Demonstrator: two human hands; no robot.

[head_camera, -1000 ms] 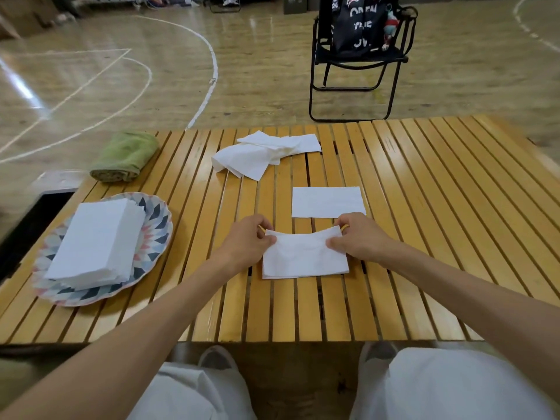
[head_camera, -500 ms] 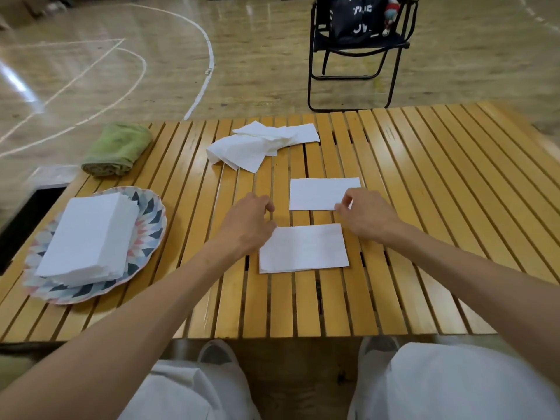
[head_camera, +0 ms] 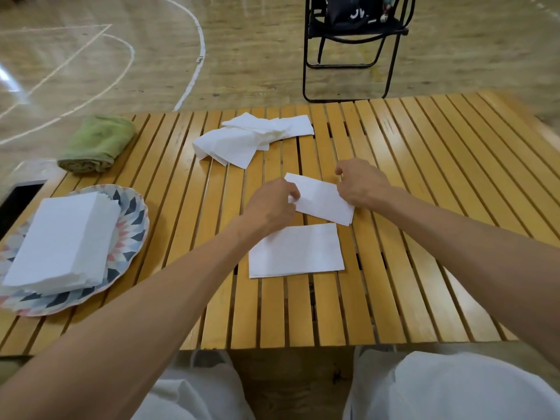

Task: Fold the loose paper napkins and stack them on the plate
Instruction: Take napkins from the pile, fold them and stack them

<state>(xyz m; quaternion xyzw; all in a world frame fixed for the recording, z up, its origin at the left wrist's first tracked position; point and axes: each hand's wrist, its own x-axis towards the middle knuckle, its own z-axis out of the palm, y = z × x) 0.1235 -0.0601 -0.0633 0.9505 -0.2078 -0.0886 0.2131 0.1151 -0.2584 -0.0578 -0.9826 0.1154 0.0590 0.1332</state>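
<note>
1. Both hands, left (head_camera: 271,204) and right (head_camera: 362,184), pinching opposite ends of folded napkin (head_camera: 321,201) mid-table.
2. Second folded napkin (head_camera: 295,251) flat just nearer front edge; loose pile (head_camera: 251,139) toward far edge.
3. Stack (head_camera: 62,241) on plate (head_camera: 133,207), left edge.
4. Step: likely gathering folded pieces.
5. Next: probably set it on second napkin, carry both to plate.

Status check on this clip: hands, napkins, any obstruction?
Left hand and right hand gripping far folded napkin. Near one flat. Plate stacked. Nothing blocking.
</note>
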